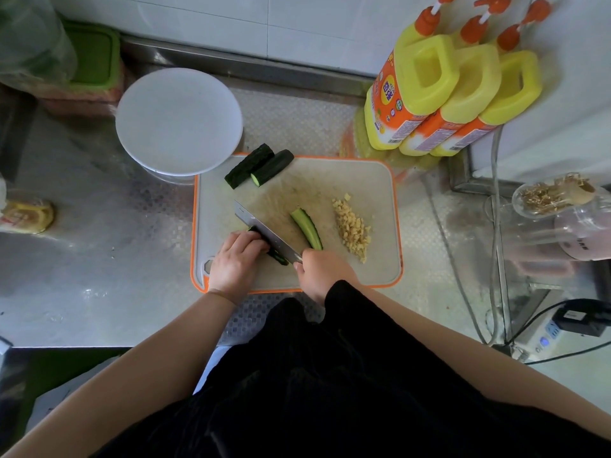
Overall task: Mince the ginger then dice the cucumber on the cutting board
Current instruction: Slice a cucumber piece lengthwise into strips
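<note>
My right hand [322, 271] grips the steel knife [264, 231], my left hand [236, 259] presses the dark green cucumber piece [279, 257] near the orange-rimmed grey cutting board [363, 180]'s near-left edge.

Left hand [236, 261] is pressing down with curled fingers, while right hand [322, 271] is gripping tight, both forearms reaching forward.
</note>
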`<state>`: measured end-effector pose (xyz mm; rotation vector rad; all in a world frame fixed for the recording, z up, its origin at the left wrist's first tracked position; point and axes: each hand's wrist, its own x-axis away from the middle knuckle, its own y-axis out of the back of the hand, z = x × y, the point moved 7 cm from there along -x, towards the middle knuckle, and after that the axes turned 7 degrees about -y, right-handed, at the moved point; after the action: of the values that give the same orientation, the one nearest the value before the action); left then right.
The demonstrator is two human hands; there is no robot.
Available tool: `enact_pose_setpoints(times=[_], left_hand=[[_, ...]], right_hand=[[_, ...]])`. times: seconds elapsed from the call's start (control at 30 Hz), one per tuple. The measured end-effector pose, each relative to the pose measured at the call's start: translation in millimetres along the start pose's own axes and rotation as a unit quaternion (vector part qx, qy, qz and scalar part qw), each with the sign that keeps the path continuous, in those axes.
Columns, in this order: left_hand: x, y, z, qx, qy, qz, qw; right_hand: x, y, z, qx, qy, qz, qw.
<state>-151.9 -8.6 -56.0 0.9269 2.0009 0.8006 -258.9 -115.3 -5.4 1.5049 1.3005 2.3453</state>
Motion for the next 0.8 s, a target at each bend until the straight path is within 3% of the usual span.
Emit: enact_pose_setpoints(times=[0.3, 0.6, 0.8], left_hand=[[0, 1, 1, 0.006, -0.002, -0.009, 1.000], [0, 2, -3, 0.000, -0.012, 0.000, 1.000], [5, 4, 7, -0.017, 0.059, -0.014, 0.998]], right_hand=[[-9, -6, 4, 0.045, -0.014, 0.004, 0.999], [-18, -7, -17, -0.071, -0.044, 0.016, 0.996], [-9, -6, -14, -0.038, -0.023, -0.001, 0.999]])
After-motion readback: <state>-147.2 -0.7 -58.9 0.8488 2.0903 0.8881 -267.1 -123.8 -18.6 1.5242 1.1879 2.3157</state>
